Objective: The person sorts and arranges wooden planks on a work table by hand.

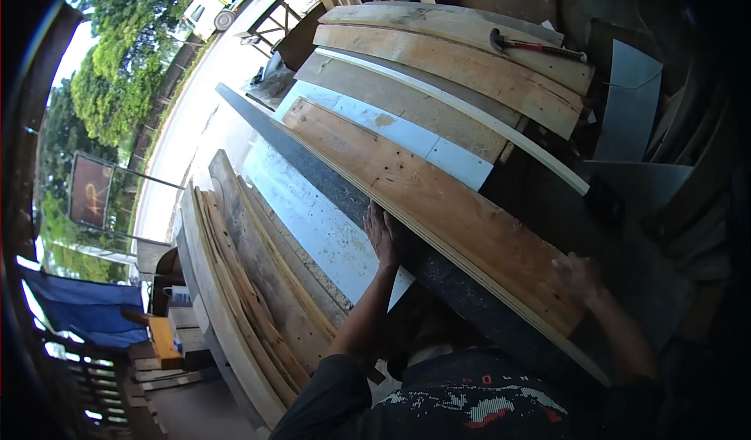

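Note:
A long reddish wooden board (438, 197) lies slanted across the pile in front of me. My left hand (383, 233) grips its near long edge from below, next to a dark grey panel (328, 178). My right hand (577, 276) lies flat on the board's top face near its lower right end, fingers spread. Both forearms reach up from my dark printed shirt (461, 397).
More planks (461, 64) are stacked beyond, with a red-handled hammer (536, 46) on the top one. A white sheet (313, 221) and weathered boards (250, 283) lean at the left. Grey sheets (630, 104) stand right. A sunlit road with a vehicle (219, 6) lies behind.

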`<state>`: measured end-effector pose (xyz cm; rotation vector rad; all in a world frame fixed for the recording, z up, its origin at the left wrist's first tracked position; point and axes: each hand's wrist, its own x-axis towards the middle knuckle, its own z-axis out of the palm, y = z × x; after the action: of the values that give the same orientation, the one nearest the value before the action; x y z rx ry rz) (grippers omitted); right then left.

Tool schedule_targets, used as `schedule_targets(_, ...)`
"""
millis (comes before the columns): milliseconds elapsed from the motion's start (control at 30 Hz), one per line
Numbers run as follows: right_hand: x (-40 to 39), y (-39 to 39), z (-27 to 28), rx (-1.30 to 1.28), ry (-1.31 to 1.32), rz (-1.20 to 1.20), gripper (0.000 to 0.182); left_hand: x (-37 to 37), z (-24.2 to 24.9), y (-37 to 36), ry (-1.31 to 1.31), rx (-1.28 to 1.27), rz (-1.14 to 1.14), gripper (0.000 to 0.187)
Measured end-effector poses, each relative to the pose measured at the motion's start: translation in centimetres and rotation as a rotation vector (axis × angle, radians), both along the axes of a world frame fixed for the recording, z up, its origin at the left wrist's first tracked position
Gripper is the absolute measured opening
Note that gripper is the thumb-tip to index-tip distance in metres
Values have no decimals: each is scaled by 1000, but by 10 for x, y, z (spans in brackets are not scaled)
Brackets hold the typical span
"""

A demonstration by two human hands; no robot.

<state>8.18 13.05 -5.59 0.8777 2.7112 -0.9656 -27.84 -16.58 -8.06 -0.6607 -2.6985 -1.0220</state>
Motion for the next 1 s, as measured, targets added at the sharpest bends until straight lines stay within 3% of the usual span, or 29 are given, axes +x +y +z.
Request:
schedule_targets(633,-37,-4,2,56,20,73,58,1,-4,-4,31,15,34,55)
schedule_targets(733,-30,-15,34,338,367,137,58,-3,-10,-7,48,3,59,55)
schedule_targets(767,-27,-26,62,252,392,217,60,-3,-10,-7,48,-1,64,55)
schedule_targets(833,-20,-47,66,210,405,441,56,0,-8,-6,52,37,74,54)
schedule_targets(900,-22,-85,112,233,386,573,44,-2,-8,-8,48,61,84,54)
schedule_targets(1000,-27,-98,95,103,105,542,34,-4,-16,-9,30,96,96,54)
